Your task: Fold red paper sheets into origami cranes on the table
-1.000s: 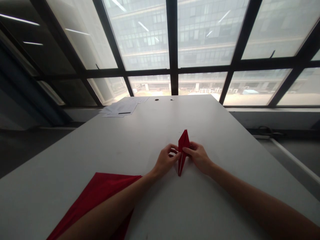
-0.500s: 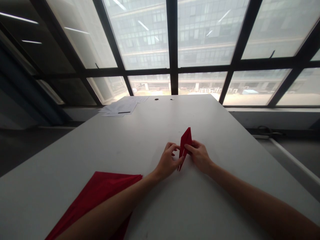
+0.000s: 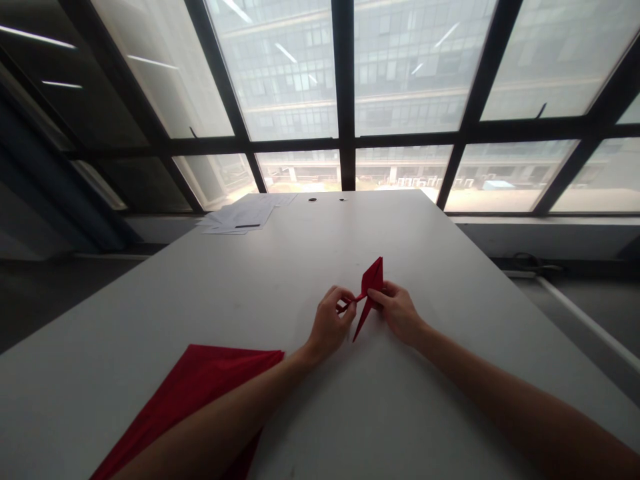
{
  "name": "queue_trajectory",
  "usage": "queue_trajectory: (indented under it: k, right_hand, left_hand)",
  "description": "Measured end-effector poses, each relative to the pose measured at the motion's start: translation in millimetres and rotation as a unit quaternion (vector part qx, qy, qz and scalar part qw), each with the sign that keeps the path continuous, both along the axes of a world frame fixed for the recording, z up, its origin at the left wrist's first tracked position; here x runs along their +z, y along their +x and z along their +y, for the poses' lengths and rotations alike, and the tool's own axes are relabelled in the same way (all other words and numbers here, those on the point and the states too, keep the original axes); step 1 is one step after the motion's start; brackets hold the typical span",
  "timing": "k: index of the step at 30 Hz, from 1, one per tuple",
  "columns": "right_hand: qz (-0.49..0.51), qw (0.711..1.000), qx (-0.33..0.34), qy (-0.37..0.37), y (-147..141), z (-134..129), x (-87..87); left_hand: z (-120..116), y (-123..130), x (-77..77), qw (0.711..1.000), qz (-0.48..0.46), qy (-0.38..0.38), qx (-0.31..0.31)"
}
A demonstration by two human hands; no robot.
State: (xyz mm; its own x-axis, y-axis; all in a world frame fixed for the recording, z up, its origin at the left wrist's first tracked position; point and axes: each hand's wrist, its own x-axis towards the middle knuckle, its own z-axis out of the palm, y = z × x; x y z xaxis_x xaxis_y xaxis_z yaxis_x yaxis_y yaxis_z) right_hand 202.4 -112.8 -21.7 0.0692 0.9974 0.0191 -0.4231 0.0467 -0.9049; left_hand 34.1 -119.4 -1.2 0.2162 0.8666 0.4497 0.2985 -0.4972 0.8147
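Above the white table, a folded piece of red origami paper (image 3: 373, 275) is held between both hands. It has a diamond-shaped upper part and two narrow points below. My left hand (image 3: 331, 319) pinches one narrow point, which is bent out to the left. My right hand (image 3: 397, 310) grips the right side of the body, its thumb lying across the front at the middle. The other narrow point hangs down toward me between the hands. My left forearm passes over a larger red sheet (image 3: 200, 380), hiding part of it.
The white table (image 3: 320, 250) reaches forward to large dark-framed windows (image 3: 345, 100). Loose white papers (image 3: 240, 212) with a dark pen-like stick (image 3: 247, 226) lie at the far left. Two small round holes are near the far edge. A blue curtain (image 3: 45, 160) hangs at left.
My left hand has pulled one narrow point of the folded paper out to the left, apart from the other. My right hand keeps its hold almost unmoved.
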Motion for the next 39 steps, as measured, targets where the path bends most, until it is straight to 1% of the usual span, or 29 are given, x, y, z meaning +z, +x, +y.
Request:
queue_trajectory:
  k: [3, 6, 10, 13, 15, 17, 19, 23, 27, 30, 34, 39]
  right_hand:
    - [0.008, 1.000, 0.022, -0.007, 2.7, 0.6, 1.3]
    - [0.019, 0.999, 0.038, -0.016, 5.3, 0.2, 4.4]
    - [0.053, 0.997, 0.048, -0.027, 8.0, -0.1, 7.0]
    - [0.074, 0.995, 0.062, -0.030, 9.7, -0.6, 8.0]
    - [0.078, 0.993, 0.088, -0.031, 10.5, -2.1, 9.4]
    - [0.071, 0.989, 0.126, -0.033, 10.7, -4.9, 12.0]
    - [0.056, 0.984, 0.166, -0.039, 10.2, -8.8, 15.4]
    - [0.031, 0.976, 0.212, -0.048, 8.7, -15.5, 20.2]
    - [0.016, 0.970, 0.238, -0.040, 8.1, -16.6, 18.9]
    - [0.013, 0.970, 0.244, -0.019, 7.7, -15.7, 16.7]
    - [-0.004, 0.968, 0.250, 0.009, 6.5, -16.0, 16.3]
    - [-0.015, 0.968, 0.249, 0.016, 5.3, -16.2, 16.9]
  left_hand:
    - [0.0, -1.5, 0.8, 1.000, -0.022, 0.000, 0.013]
    - [-0.2, -4.5, 5.3, 0.999, -0.029, 0.011, 0.018]
    - [-1.4, -7.5, 10.9, 0.999, -0.030, 0.042, 0.013]
    - [-3.0, -8.2, 11.5, 0.998, -0.029, 0.061, 0.001]
    - [-3.9, -8.4, 11.1, 0.997, -0.035, 0.069, 0.005]
    - [-4.0, -8.4, 10.8, 0.996, -0.040, 0.075, 0.012]
    - [-3.3, -8.5, 10.4, 0.996, -0.045, 0.073, 0.007]
    - [-0.6, -8.4, 7.2, 0.997, -0.052, 0.048, -0.043]
    - [1.7, -8.0, 1.8, 0.996, -0.059, 0.013, -0.060]
    - [2.6, -6.8, 0.3, 0.992, -0.093, -0.015, -0.087]
    - [3.5, -4.3, 0.9, 0.980, -0.137, -0.075, -0.122]
    - [4.7, -1.9, -3.4, 0.970, -0.171, -0.117, -0.130]
